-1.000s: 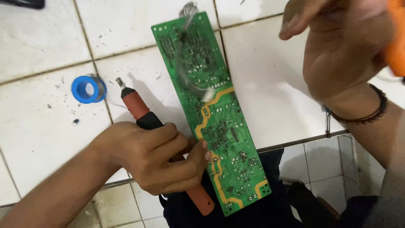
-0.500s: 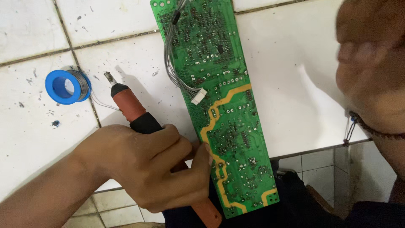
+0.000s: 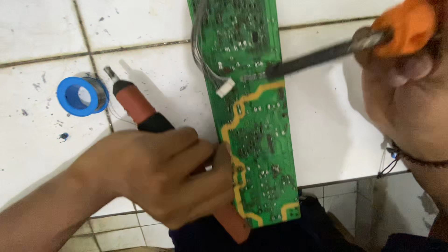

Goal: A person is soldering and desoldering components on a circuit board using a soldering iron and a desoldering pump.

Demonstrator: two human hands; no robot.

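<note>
Newly arrived orange-handled tool [image 3: 322, 53] on one green board [image 3: 252, 116]; two hands.

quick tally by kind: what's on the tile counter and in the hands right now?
Circuit board, green: 1
Hand tools: 2, a red-handled soldering iron under the left hand, and an orange-handled tool in the right hand
Solder spool, blue: 1
White plug on grey wires: 1
Total: 5
</note>
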